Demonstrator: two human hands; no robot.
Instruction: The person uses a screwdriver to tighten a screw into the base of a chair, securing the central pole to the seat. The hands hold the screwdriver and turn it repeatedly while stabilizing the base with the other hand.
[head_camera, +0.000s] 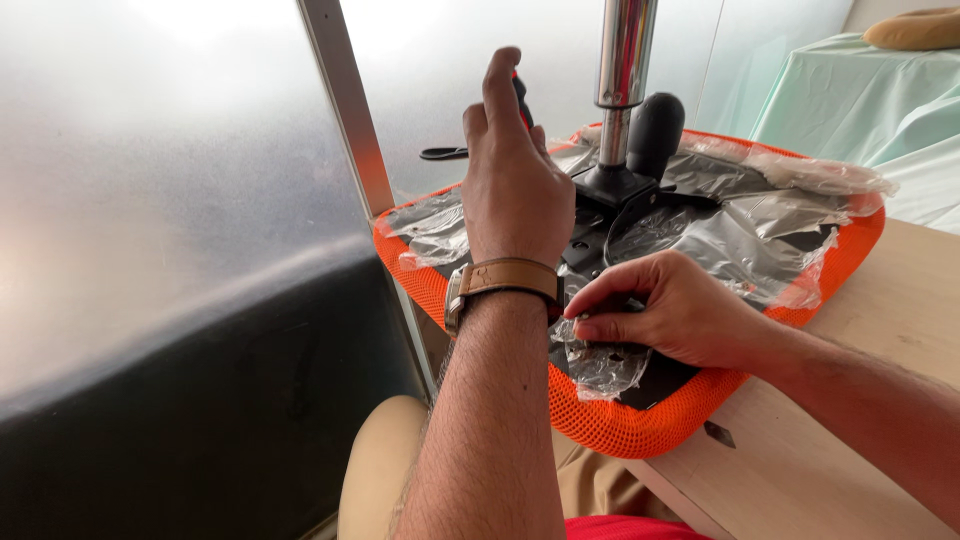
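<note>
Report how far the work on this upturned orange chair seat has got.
Done: the chrome column stands in the black mechanism on the orange seat. In hand: the left hand grips a tool handle, mostly hidden; the right hand pinches the clear plastic wrap at the near edge. Left: wrap covers most of the underside.

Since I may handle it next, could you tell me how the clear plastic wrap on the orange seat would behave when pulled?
The plastic wrap looks thin and crinkled, so probably floppy and light. Its ragged edges suggest it tears easily.
</note>
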